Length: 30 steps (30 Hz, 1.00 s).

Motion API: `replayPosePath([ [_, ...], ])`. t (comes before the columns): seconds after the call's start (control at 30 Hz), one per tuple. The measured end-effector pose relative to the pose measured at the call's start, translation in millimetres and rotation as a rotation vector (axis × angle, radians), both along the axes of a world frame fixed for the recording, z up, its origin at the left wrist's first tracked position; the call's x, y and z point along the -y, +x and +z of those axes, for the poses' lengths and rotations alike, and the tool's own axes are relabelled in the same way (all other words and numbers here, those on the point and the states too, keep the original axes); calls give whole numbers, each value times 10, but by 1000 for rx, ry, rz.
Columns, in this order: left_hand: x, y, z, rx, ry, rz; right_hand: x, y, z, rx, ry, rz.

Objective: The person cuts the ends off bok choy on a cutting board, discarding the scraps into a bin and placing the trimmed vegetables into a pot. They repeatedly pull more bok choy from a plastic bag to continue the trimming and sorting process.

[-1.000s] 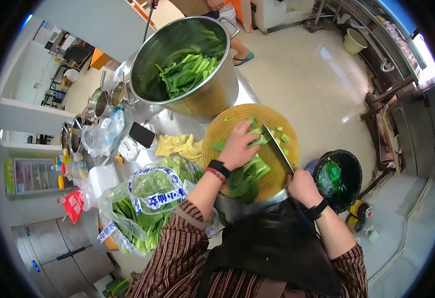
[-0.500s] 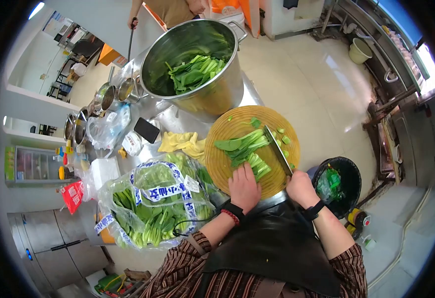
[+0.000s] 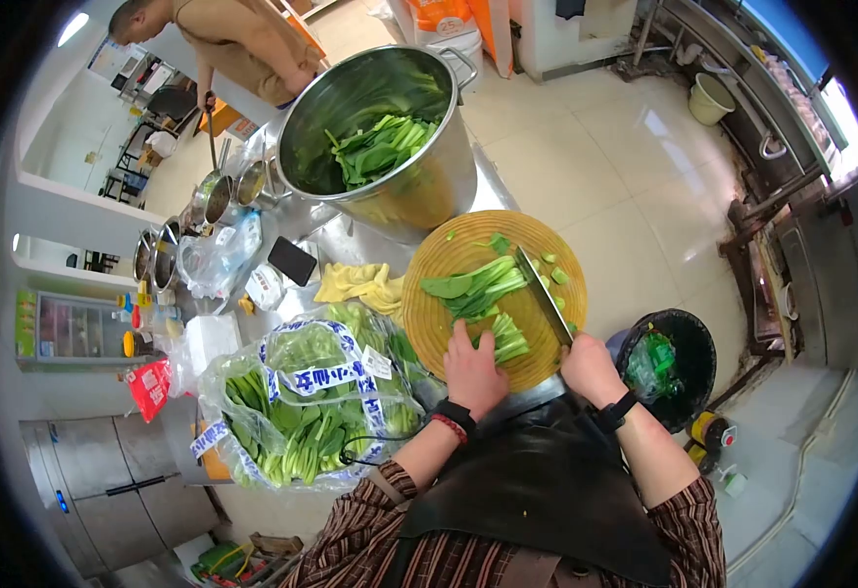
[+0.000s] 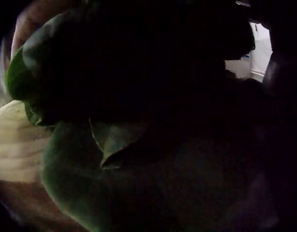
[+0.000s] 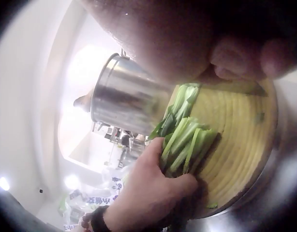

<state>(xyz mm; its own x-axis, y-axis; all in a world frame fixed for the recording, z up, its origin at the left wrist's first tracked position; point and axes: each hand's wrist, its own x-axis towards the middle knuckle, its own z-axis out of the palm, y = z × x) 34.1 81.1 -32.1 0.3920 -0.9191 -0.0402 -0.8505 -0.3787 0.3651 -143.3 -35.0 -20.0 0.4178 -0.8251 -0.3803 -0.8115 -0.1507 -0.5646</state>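
Observation:
My left hand [image 3: 475, 374] is at the near side of the round wooden board [image 3: 439, 338], its fingers and thumb around a bunch of cut greens [image 3: 510, 338]. The right wrist view shows the left hand [image 5: 148, 188] with its thumb and a finger on either side of the stalks [image 5: 180, 145]. Another leafy bunch [image 3: 473, 289] lies farther up the board. My right hand [image 3: 591, 369] grips a knife [image 3: 545, 294], its blade slanting across the right part of the board beside small cut pieces [image 3: 558, 276]. Dark leaves [image 4: 71, 169] fill much of the left wrist view.
A large steel pot [image 3: 409, 201] holding greens stands behind the board. Left are bagged greens [image 3: 302, 421], a yellow cloth [image 3: 360, 286] and a phone [image 3: 292, 261]. A black bin [image 3: 666, 407] stands right. Another person [image 3: 243, 44] is at the upper left.
My left hand has moved from the upper bunch to the greens at the board's near side. The right hand keeps its grip on the knife. The other person shows more fully, farther left.

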Motion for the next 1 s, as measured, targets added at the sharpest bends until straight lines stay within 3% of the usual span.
replayPosePath([
  [0.23, -9, 79, -61, -70, 129, -21, 7, -4, -33, -18, 22, 3],
  [0.3, -15, 122, -51, -39, 11, -27, 20, -11, -47, -19, 27, -7],
  [0.53, 32, 215, 15, -22, -43, -19, 16, -6, -18, -10, 27, 3],
  [0.73, -58, 214, -142, -12, 96, -45, 9, -10, -27, -7, 21, 12],
  [0.8, -138, 226, -191, -62, 58, -153, 16, -9, -24, -13, 22, 17],
  [0.87, -115, 261, 110, -165, -40, -152, 13, 11, 14, -49, 59, -3],
  [0.97, 56, 560, 1008, -514, -177, -86, 17, 27, 95, -16, 79, -23],
  [1.0, 139, 728, 1336, -431, -242, -34, 19, 40, 107, -14, 81, -21],
])
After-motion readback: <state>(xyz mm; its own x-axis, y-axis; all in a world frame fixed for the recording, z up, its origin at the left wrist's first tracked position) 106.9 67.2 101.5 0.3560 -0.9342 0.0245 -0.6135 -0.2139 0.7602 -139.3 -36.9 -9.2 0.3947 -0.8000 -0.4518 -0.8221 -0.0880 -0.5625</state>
